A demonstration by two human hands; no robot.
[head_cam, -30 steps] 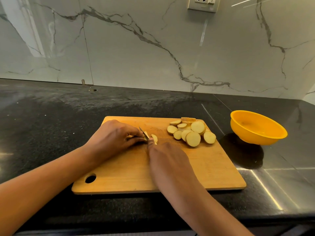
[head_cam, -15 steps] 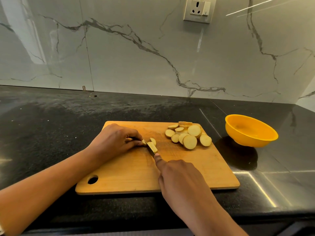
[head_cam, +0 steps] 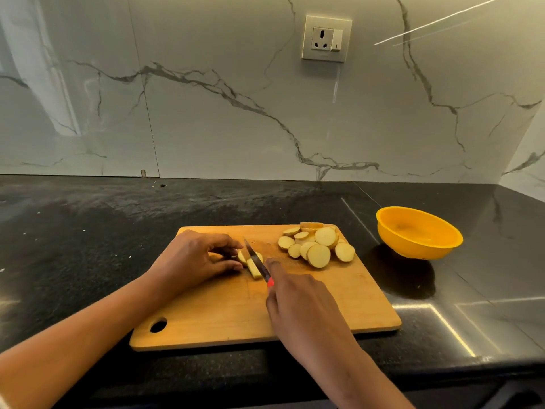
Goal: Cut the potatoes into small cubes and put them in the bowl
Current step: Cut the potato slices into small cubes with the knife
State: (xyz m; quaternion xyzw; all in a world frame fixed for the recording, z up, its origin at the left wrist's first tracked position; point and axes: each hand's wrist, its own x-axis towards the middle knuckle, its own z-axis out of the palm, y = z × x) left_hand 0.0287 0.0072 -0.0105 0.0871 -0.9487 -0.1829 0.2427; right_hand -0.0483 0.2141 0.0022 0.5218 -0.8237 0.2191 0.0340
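Yellow and small, the potato piece (head_cam: 254, 268) lies on the cutting board (head_cam: 236, 314), right at the left hand's fingertips, under the knife (head_cam: 256, 259). The left hand (head_cam: 194, 258) curls and pinches it. The right hand (head_cam: 298, 302) wraps round the knife, one finger along its top. The blade is very close to the left fingertips, so a slip could cut them. Round potato slices (head_cam: 318, 247) wait just past the right hand, and the bowl (head_cam: 413, 246) is farther right. The right hand hides most of the handle.
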